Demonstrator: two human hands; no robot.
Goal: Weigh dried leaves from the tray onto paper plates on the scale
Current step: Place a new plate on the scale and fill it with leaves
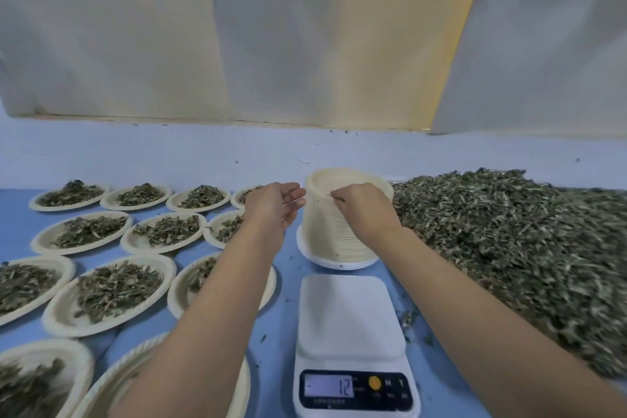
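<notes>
The leaves (pixel 509 241) heap just right of the right hand (pixel 361 205), filled plates (pixel 112 292) spread left of the loosely open left hand (pixel 276 205), the bare scale (pixel 349 316) waits below both, while right fingertips pinch the plate stack (pixel 334 217) rim, likely to free one.

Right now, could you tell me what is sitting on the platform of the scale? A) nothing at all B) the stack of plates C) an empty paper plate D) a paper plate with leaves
A: the scale shows a bare white platform, and the stack of plates stands behind it.
</notes>
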